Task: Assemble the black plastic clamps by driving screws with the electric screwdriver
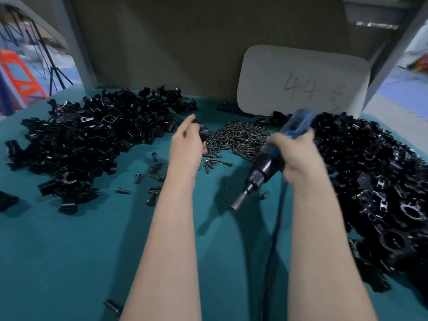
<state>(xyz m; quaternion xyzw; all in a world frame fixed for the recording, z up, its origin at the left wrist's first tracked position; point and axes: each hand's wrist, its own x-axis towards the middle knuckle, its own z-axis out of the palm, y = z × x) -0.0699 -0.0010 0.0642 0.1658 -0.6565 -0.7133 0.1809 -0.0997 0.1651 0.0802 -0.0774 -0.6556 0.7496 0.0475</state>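
Note:
My left hand (187, 144) holds a small black clamp (203, 133) at the left edge of the screw pile (238, 140). My right hand (298, 154) grips the blue and black electric screwdriver (273, 158), whose silver bit tip (237, 205) slants down to the left above the cloth. Its black cord (273, 246) runs down between my forearms. A big heap of black clamp parts (92, 135) lies to the left, and another heap (382, 181) fills the right side.
Loose screws (152, 179) are scattered on the teal cloth (69, 262) near my left forearm, and one (113, 306) lies near the front edge. A white board marked 44 (301, 82) leans against the back wall.

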